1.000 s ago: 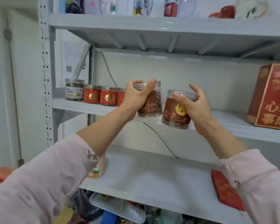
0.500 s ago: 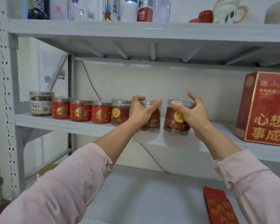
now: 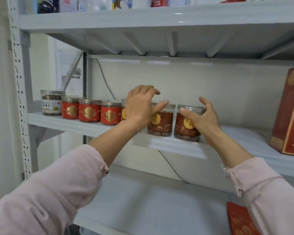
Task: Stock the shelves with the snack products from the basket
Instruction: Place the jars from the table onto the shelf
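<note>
Right hand cups the end snack jar, at three o'clock of its neighbour jar, both near the lip of the shelf. Left hand has its fingers loose, one touching the neighbour's lid. A careless withdrawal could tip either jar off, I reckon.

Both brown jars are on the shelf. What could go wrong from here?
The right jar sits near the shelf's front edge with the right hand round it; pulling back carelessly could drag it off. The left hand, thumb by the lid of the neighbouring jar, might knock it over.
</note>
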